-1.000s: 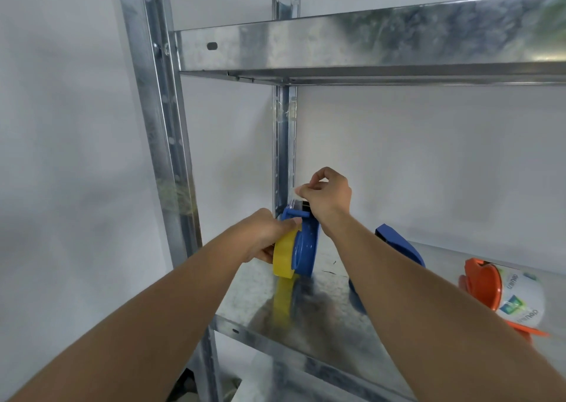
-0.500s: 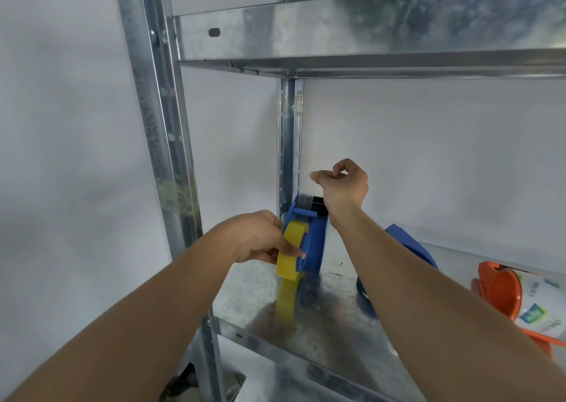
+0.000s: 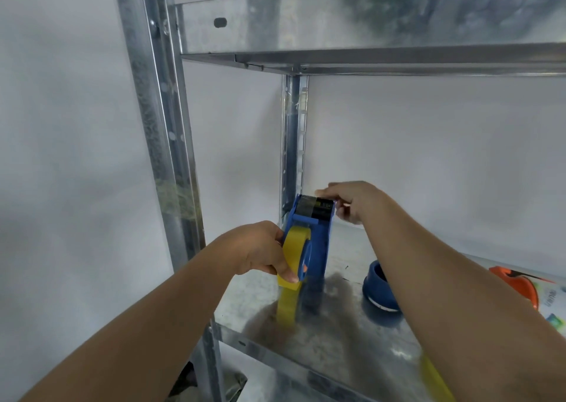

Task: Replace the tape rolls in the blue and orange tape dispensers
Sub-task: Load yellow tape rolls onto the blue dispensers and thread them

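Galvanized shelf (image 3: 352,352): left grip (image 3: 260,250) clasps round yellow roll (image 3: 292,254); right grip (image 3: 352,201) unclear.

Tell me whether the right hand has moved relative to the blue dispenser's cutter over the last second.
Yes. The right hand went from above the blue tape dispenser cutter to its right side.

Left hand (image 3: 260,250) grips the blue dispenser (image 3: 315,236) and yellow roll (image 3: 294,257), upright on the shelf (image 3: 337,337). Right hand (image 3: 352,201) (blurred) touches its cutter end.

We seem to be in a storeroom: galvanized steel shelving (image 3: 367,31) with slotted uprights (image 3: 159,144) stands against a plain white wall (image 3: 428,156).
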